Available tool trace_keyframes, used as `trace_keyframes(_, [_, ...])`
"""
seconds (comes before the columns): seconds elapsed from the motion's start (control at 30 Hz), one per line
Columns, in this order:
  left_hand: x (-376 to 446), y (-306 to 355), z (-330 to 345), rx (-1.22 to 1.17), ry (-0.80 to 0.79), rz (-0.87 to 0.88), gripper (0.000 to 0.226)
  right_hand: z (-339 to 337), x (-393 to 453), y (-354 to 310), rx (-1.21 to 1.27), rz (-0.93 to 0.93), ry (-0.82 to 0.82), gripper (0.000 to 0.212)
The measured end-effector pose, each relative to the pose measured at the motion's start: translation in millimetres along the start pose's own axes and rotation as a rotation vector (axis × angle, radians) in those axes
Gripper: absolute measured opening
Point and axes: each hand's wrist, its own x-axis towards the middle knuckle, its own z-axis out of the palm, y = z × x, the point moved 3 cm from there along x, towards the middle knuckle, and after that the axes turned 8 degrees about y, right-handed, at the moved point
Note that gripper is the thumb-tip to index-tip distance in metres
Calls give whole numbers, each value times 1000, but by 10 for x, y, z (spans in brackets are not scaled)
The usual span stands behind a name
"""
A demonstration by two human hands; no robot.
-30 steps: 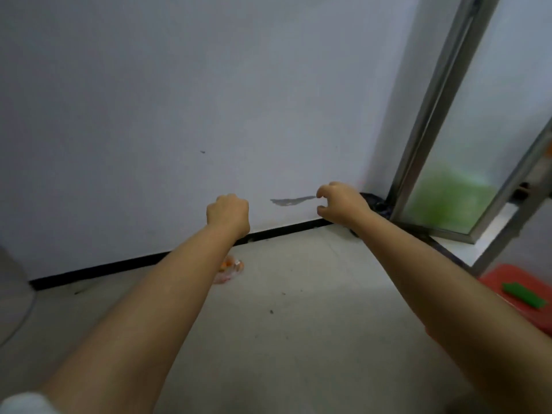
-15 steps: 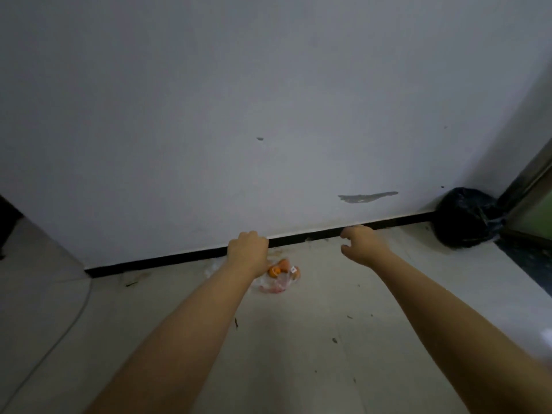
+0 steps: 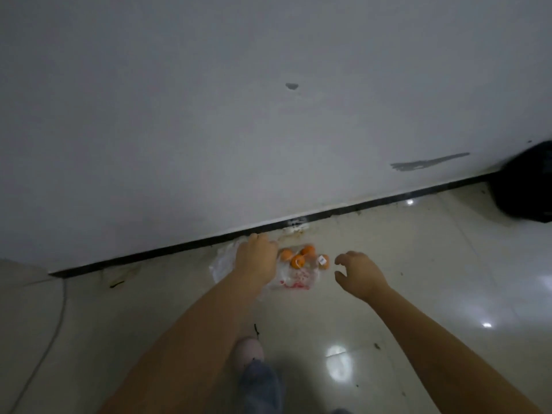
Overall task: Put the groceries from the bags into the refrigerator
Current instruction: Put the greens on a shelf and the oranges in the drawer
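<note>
Forearms reach forward from us toward the wall base. Our right hand [image 3: 360, 274] hangs just right of the clear bag of oranges [image 3: 294, 265], fingers loosely curled, holding nothing. Our left hand [image 3: 257, 259] overlaps the bag's left part; we cannot tell whether it grips. The bag lies on the floor [image 3: 418, 264], long axis left-right, near the wall [image 3: 209, 115]

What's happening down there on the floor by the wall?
A person is bending toward a clear plastic bag of small oranges lying on the tiled floor beside the wall's black baseboard. Their left hand is over the bag's left end; whether it grips the plastic is unclear. The right hand hovers beside the bag, fingers loosely curled, holding nothing.
</note>
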Motion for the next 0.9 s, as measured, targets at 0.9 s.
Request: trace_keyframes(0.9, [3616,224,5101,265,-198,532,31,4562,3935,1545,-210,-486,208,41])
